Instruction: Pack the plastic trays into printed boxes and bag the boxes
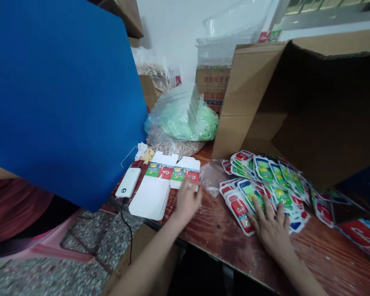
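Observation:
Several red-and-green printed pouches (246,191), marked like cola and lemon soda, lie in an overlapping heap on the wooden table. My right hand (271,226) rests on the near part of this heap, fingers spread, gripping nothing. My left hand (188,201) hovers at the near edge of a flat printed carton (185,162), its fingers loosely bent and somewhat apart. I see nothing held in it; whether its fingertips touch the carton I cannot tell. Left of it, a stack of flat white cartons (151,195) carries the same red and green print along one band.
A white power bank (128,182) with a black cable lies at the table's left edge. A big open cardboard box (249,90) stands behind the pouches. Clear plastic trays (185,107) sit on bags at the back. A blue panel (64,90) blocks the left, beside a pink stool (61,246).

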`<state>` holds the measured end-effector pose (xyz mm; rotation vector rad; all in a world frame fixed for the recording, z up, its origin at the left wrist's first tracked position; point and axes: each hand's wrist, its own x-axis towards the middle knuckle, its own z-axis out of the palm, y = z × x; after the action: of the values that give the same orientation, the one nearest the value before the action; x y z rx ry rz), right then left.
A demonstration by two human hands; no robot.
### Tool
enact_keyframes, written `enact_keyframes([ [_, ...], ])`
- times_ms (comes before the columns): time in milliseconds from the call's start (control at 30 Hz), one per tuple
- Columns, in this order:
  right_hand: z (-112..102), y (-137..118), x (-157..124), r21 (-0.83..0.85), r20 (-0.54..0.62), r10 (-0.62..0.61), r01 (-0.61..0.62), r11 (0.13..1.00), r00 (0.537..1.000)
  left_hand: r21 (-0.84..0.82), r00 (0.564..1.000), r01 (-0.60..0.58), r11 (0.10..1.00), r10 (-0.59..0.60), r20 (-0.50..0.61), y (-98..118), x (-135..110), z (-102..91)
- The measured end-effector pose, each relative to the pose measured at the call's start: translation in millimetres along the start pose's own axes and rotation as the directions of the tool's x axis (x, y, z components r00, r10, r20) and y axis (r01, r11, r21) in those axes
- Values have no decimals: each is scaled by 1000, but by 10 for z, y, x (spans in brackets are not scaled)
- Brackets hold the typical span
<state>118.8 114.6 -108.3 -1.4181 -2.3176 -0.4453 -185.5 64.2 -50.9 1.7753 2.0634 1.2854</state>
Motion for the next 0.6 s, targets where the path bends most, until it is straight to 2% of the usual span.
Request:
enact_keyframes([
  [33,-6,-6,0,-12,-1,2,-2,1000,1000,143,998,46,989,-40,-50,-144,112,-175],
  [100,-23,-32,-2,-36,5,17,-17,999,1000,380,960,277,883,-241,-142,-426,323,-471],
  [133,-33,-47,-4,-47,10,25,-25,999,1000,463,909,414,784,-383,-165,-550,414,-583],
  [167,-42,-60,-7,-55,14,31,-31,998,999,515,852,500,696,-501,-150,-657,492,-668],
  [233,-51,-77,-11,-64,22,35,-34,997,999,550,787,567,613,-600,-142,-810,611,-770],
  [300,-38,-79,-9,-63,23,29,-28,998,999,555,756,601,575,-634,-162,-883,696,-814],
  [400,-4,-76,10,-54,15,29,-28,998,999,558,708,654,510,-673,-215,-854,776,-874],
  [467,-33,-86,14,-40,16,34,-33,999,999,560,695,662,498,-687,-212,-754,791,-938],
  [533,-137,-112,0,-15,26,45,-45,999,999,567,700,649,507,-689,-186,-614,777,-1010],
  [600,-284,-145,-15,36,57,25,-27,999,998,584,740,597,549,-659,-137,-460,763,-1072],
])
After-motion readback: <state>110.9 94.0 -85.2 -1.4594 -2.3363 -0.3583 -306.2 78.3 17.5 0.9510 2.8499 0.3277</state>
